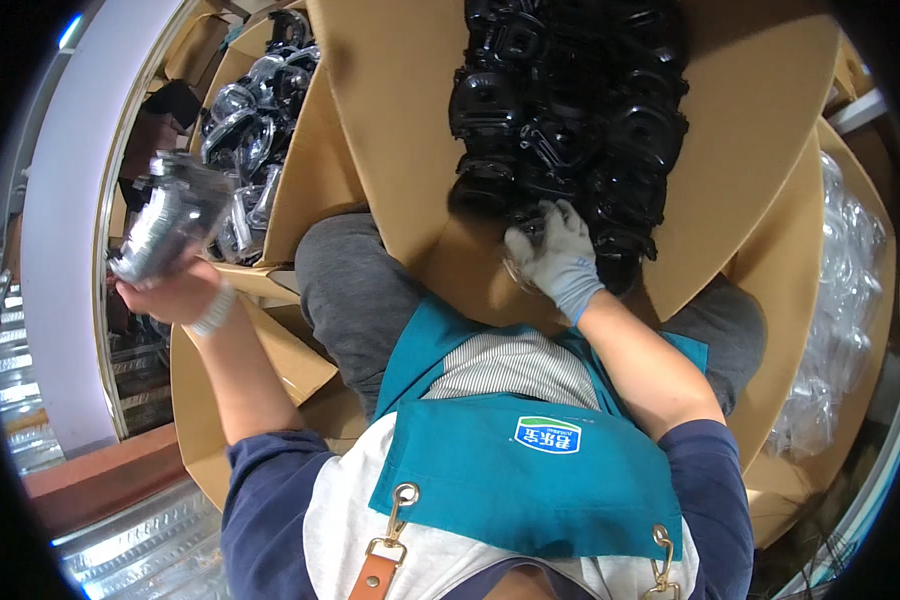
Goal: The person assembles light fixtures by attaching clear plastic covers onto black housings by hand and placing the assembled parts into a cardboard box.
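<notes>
My left hand [178, 292], bare with a pale band at the wrist, is raised at the left. Its fingers are closed round a clear, shiny molded plastic part [166, 222], blurred by motion. My right hand [558, 257] wears a grey-white glove. It reaches into the cardboard box [395, 130] between my knees. Thumb and fingers curl over a black plastic part [533, 224] at the near end of several stacked rows of black parts [570, 120]. A bit of clear plastic shows beside the thumb; whether I hold it, I cannot tell.
At the upper left, a carton [288, 205] holds loose clear and dark plastic parts [255, 130]. Another carton [805, 330] on the right contains clear plastic pieces [838, 310]. A white upright panel [65, 240] stands beyond my left hand, and metal rollers [150, 545] lie at the lower left.
</notes>
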`<action>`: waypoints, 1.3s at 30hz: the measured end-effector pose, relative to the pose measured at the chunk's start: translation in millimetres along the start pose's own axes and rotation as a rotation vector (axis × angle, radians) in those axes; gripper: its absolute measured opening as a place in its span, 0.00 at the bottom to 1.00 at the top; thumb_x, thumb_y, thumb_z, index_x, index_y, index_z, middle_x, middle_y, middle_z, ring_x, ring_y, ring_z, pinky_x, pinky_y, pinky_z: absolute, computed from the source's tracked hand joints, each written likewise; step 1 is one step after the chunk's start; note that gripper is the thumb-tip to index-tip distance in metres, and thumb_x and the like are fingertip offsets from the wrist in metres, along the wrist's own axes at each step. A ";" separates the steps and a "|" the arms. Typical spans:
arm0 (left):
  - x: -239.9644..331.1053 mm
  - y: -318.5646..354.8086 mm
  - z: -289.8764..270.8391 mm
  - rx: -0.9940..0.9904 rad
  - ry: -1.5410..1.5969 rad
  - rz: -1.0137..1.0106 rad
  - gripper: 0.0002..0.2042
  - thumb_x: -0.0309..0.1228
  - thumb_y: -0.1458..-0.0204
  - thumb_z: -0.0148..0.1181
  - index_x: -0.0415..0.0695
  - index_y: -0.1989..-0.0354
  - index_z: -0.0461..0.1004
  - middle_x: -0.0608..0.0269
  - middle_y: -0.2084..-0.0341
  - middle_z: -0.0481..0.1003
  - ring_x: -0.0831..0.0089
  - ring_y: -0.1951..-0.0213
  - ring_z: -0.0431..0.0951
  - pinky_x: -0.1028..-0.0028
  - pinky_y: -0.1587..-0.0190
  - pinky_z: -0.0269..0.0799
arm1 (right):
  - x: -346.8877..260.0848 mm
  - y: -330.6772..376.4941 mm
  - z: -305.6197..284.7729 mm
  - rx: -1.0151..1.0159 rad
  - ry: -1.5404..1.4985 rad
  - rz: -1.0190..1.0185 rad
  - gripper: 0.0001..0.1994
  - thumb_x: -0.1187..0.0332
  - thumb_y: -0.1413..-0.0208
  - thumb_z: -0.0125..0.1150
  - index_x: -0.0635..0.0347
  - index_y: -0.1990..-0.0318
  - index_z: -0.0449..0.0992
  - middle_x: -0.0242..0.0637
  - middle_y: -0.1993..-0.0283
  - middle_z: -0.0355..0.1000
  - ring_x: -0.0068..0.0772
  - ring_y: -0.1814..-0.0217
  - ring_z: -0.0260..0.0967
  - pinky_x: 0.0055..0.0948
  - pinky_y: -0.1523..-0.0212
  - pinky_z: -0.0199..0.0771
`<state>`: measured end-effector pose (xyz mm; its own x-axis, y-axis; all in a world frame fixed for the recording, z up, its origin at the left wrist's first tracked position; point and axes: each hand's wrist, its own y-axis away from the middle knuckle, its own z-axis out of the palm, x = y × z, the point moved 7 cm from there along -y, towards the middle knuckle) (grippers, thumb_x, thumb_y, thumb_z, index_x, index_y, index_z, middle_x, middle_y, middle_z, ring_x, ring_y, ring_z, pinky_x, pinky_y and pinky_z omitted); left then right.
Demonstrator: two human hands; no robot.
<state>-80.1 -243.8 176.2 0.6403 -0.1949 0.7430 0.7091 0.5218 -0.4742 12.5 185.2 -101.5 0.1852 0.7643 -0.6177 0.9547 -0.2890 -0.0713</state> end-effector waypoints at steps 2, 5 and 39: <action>-16.5 -28.1 -17.2 0.212 -0.222 -0.038 0.27 0.55 0.45 0.40 0.44 0.56 0.73 0.53 0.57 0.76 0.59 0.54 0.77 0.53 0.52 0.74 | 2.0 16.0 32.7 -0.175 0.097 0.074 0.38 0.45 0.56 0.60 0.61 0.40 0.64 0.56 0.34 0.54 0.61 0.34 0.53 0.48 0.35 0.56; -58.7 -77.7 -55.1 0.156 -0.071 -0.280 0.28 0.50 0.45 0.37 0.41 0.46 0.70 0.51 0.50 0.73 0.55 0.47 0.73 0.53 0.45 0.69 | 17.9 32.6 57.0 -0.228 0.366 0.007 0.38 0.43 0.54 0.57 0.57 0.38 0.62 0.51 0.29 0.47 0.54 0.26 0.39 0.59 0.33 0.44; -157.8 -164.0 -225.3 -0.224 -2.091 -0.391 0.23 0.51 0.47 0.48 0.49 0.52 0.77 0.54 0.50 0.75 0.54 0.47 0.73 0.61 0.44 0.66 | -16.9 28.7 87.0 -0.705 0.274 0.189 0.41 0.45 0.58 0.59 0.54 0.36 0.57 0.54 0.35 0.51 0.59 0.31 0.46 0.47 0.32 0.50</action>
<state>-230.9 -485.7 30.3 -0.5834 0.8120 0.0137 0.8051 0.5805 -0.1219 16.5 113.8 -161.3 0.3230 0.8803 -0.3475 0.8069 -0.0643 0.5871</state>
